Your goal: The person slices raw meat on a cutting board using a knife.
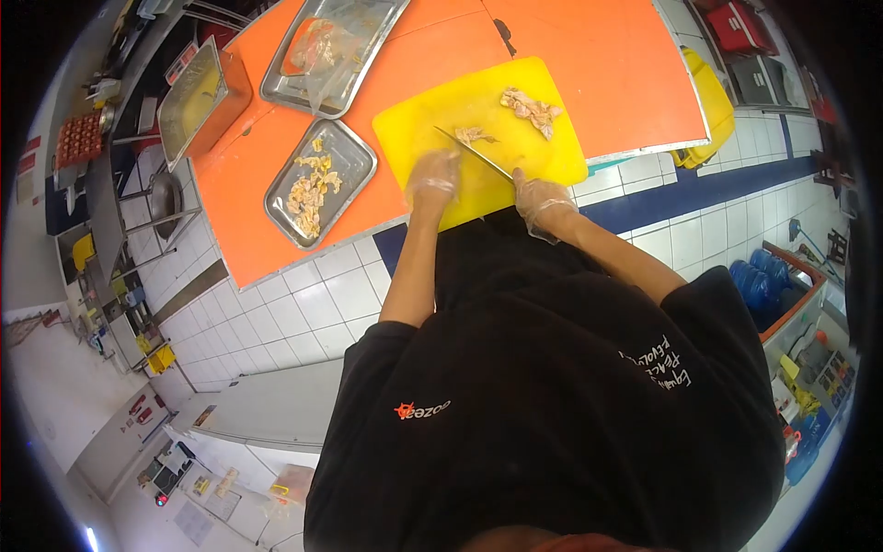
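Observation:
My right hand (pixel 541 201), in a clear plastic glove, is closed round the handle of a long knife (pixel 478 156). The blade slants up and left over a yellow cutting board (pixel 414 115). By the blade lies a small piece of pale, brownish meat (pixel 472 134), and a larger piece of meat (pixel 532 110) rests near the board's far right corner. My left hand (pixel 434 175), also gloved, is over the board's left part, apart from the knife. Motion smears its fingers. Left of the board, a small metal tray (pixel 345 189) holds chopped pieces (pixel 313 193).
The orange table (pixel 616 74) ends in a metal edge on my side. A larger metal tray (pixel 372 37) with a plastic bag (pixel 322 55) stands behind the small one. A deep metal container (pixel 216 115) sits at the table's left. White floor tiles (pixel 322 299) lie below.

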A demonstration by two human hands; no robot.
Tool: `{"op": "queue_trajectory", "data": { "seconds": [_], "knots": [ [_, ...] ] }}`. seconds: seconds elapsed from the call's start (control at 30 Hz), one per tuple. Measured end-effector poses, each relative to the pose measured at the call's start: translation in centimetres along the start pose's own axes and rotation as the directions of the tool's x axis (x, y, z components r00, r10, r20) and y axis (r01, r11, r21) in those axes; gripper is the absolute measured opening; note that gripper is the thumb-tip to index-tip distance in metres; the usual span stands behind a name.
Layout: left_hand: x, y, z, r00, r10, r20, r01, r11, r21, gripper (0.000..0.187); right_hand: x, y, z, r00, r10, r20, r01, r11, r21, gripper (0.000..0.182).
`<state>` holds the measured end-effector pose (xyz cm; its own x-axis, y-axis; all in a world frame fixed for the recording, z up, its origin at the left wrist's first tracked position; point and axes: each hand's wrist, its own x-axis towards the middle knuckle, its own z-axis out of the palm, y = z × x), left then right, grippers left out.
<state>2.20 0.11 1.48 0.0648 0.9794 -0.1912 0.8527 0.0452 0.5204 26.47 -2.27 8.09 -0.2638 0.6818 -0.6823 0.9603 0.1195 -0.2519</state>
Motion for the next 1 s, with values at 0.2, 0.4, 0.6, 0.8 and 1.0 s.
{"op": "queue_trajectory", "data": {
  "seconds": [0.2,0.4,0.6,0.8,1.0],
  "knots": [
    [-0.4,0.7,-0.1,0.984,0.109,0.143,-0.128,0.983,0.134,0.039,3.7,-2.6,-1.2,0.993,-0.088,-0.083,0.092,0.995,0.038,0.04],
    [-1.8,2.3,-4.2,0.993,0.122,0.008,-0.121,0.989,-0.082,0.039,6.3,-4.7,-2.5,0.99,-0.093,-0.104,0.097,0.994,0.041,0.036],
    [-2.8,1.8,-7.3,0.99,-0.044,-0.135,0.031,0.995,-0.097,0.044,3.4,-1.8,-2.0,0.994,-0.096,-0.049,0.098,0.994,0.045,0.037],
    [-2.7,3.1,-10.1,0.937,-0.307,0.166,0.333,0.641,-0.691,0.025,2.2,1.0,-1.0,0.994,-0.056,-0.098,0.061,0.997,0.056,0.036],
    [-0.7,4.7,-8.8,0.983,-0.177,0.05,0.169,0.765,-0.622,0.046,1.8,3.5,-0.6,0.987,-0.005,-0.159,0.018,0.997,0.081,0.038]
  ]
}}
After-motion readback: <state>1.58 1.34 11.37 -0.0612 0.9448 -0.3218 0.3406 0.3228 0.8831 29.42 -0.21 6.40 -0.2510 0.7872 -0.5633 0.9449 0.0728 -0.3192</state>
